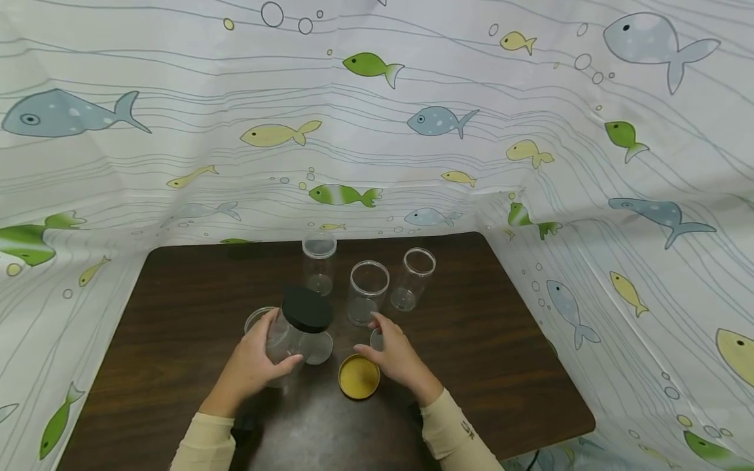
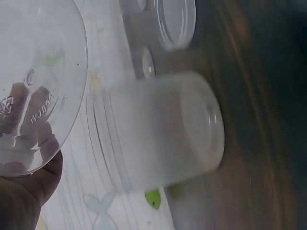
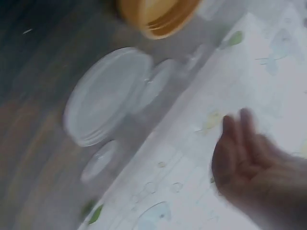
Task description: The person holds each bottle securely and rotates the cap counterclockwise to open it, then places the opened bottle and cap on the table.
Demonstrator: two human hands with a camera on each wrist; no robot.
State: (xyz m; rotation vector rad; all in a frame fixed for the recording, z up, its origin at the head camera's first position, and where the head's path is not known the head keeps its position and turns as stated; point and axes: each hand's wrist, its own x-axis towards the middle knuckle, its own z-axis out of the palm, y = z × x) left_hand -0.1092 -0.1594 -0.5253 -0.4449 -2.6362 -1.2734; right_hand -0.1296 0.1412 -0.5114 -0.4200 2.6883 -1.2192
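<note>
I've got the left hand (image 1: 252,361) gripping a clear cylindrical jar (image 1: 281,341), black round lid (image 1: 307,309) on, lower centre; right hand (image 1: 399,353) wide, empty, beside a gold round lid (image 1: 359,377) on the brown wood-grain worktop (image 1: 506,366). Partway, I'd judge: two clear open jars (image 1: 368,293), mid-frame, lack lids.

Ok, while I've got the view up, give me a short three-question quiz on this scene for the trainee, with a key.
1. What colour is the lid on the jar that the left grip holds?
A) red
B) black
C) blue

2. In the head view, which is nearer the yellow lid on the table: the left grip or the right grip?

3. True or false: the right grip is wrapped round a jar.

Key:
1. B, black.
2. The right grip.
3. False; it holds nothing.
</note>
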